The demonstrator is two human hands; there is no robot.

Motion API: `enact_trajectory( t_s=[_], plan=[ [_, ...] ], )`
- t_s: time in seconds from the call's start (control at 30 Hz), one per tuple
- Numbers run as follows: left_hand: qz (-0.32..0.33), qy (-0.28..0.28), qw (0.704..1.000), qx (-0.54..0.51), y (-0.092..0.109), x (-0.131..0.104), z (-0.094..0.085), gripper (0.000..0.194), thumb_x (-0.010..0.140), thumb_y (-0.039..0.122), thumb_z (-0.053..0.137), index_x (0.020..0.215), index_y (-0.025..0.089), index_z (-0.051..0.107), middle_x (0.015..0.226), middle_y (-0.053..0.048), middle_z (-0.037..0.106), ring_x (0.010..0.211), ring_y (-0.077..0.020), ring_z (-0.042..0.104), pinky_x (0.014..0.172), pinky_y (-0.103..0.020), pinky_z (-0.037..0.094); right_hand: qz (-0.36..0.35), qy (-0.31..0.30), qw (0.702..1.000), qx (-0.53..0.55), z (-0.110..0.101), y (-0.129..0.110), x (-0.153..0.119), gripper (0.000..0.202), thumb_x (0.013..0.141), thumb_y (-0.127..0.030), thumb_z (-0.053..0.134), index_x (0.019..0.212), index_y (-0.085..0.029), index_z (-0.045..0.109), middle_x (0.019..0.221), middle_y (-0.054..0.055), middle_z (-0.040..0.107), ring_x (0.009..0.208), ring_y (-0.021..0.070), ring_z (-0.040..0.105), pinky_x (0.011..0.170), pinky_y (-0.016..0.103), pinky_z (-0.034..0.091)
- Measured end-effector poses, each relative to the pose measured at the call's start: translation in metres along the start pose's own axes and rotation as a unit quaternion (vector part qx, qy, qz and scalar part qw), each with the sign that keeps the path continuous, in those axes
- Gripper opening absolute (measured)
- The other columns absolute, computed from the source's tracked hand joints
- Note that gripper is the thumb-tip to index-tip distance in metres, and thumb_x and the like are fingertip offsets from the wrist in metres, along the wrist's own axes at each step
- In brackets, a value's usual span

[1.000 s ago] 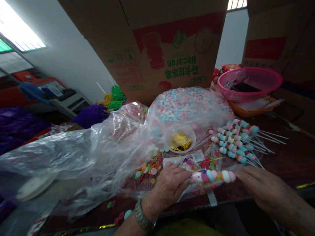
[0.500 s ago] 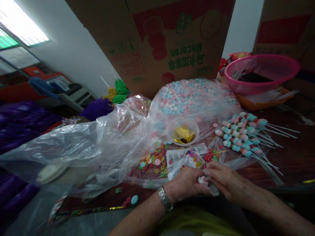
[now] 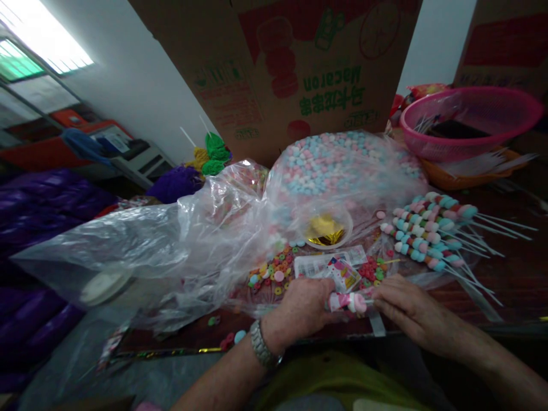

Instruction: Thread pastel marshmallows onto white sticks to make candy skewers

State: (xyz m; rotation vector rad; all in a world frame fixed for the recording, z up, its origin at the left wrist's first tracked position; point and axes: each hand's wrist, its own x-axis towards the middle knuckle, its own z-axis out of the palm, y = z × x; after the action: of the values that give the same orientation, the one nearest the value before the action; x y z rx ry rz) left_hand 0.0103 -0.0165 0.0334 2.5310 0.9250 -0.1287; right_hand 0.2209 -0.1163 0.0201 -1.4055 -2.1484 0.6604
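My left hand [image 3: 295, 311], with a metal watch at its wrist, is closed around one end of a pink and white marshmallow piece [image 3: 357, 303] in what looks like a clear wrapper. The fingers of my right hand [image 3: 405, 308] pinch the other end, where a clear strip [image 3: 377, 324] hangs down. Just beyond the hands lie a printed colourful card [image 3: 343, 275] and red and green candy rings [image 3: 371, 271]. More candy rings [image 3: 274, 268] are spread to the left. Finished-looking marshmallow skewers [image 3: 428, 228] with white sticks lie in a pile to the right.
A large clear bag of pastel marshmallows [image 3: 317, 165] sits before a cardboard box [image 3: 274, 68]. A round tub with gold ties [image 3: 327, 231] stands by it. Loose plastic film [image 3: 141, 245] covers the left. A pink basket [image 3: 471, 145] rests on an orange tray [image 3: 462, 178] at back right.
My hands have drawn apart, the left moving leftward and the right slightly to the right. More of the wrapped marshmallow piece shows between them. The whole view has shifted a little.
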Motion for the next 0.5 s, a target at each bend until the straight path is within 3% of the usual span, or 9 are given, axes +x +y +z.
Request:
enact_trajectory(
  t_s=[0.1,0.2,0.3,0.43,0.5],
  plan=[
    [0.02,0.006,0.999,-0.038,0.002,-0.001,-0.002,0.054,0.064,0.065,0.063,0.089,0.017,0.06,0.076,-0.006,0.064,0.067,-0.0213,0.059,0.057,-0.024,0.038,-0.034,0.041,0.997,-0.062,-0.004,0.002,0.005,0.03,0.096,-0.022,0.029,0.086,-0.016,0.057,0.075,0.006,0.056,0.073,0.0196,0.049,0.07,0.034,0.035],
    [0.009,-0.035,0.996,-0.086,-0.003,-0.007,-0.011,0.065,0.055,0.068,0.067,0.094,0.017,0.06,0.08,-0.005,0.065,0.07,-0.0225,0.059,0.057,-0.024,0.038,-0.068,0.073,0.986,-0.132,-0.013,0.008,0.005,0.027,0.095,-0.022,0.035,0.08,-0.016,0.058,0.072,0.005,0.056,0.07,0.0189,0.048,0.069,0.035,0.031],
    [0.021,-0.107,0.984,-0.141,-0.007,-0.01,-0.02,0.061,0.051,0.064,0.072,0.09,0.017,0.062,0.076,-0.002,0.063,0.065,-0.0186,0.056,0.056,-0.023,0.038,-0.094,0.054,0.981,-0.159,-0.025,0.008,0.004,0.024,0.092,-0.018,0.039,0.079,-0.017,0.059,0.071,0.004,0.057,0.07,0.0191,0.047,0.067,0.035,0.028],
    [0.036,-0.21,0.946,-0.246,-0.006,-0.008,-0.024,0.053,0.051,0.057,0.076,0.084,0.018,0.062,0.071,0.002,0.06,0.061,-0.0141,0.051,0.054,-0.02,0.037,-0.11,0.013,0.985,-0.135,-0.037,-0.004,0.002,0.02,0.09,-0.016,0.042,0.081,-0.018,0.06,0.072,0.004,0.055,0.069,0.0192,0.045,0.065,0.034,0.028],
    [0.038,-0.2,0.933,-0.297,-0.004,-0.005,-0.026,0.051,0.05,0.054,0.077,0.084,0.018,0.062,0.071,0.003,0.059,0.062,-0.0138,0.051,0.055,-0.02,0.038,-0.11,-0.003,0.987,-0.119,-0.04,-0.011,0.002,0.021,0.09,-0.016,0.041,0.082,-0.019,0.06,0.071,0.003,0.054,0.069,0.0192,0.045,0.064,0.033,0.028]
  ],
)
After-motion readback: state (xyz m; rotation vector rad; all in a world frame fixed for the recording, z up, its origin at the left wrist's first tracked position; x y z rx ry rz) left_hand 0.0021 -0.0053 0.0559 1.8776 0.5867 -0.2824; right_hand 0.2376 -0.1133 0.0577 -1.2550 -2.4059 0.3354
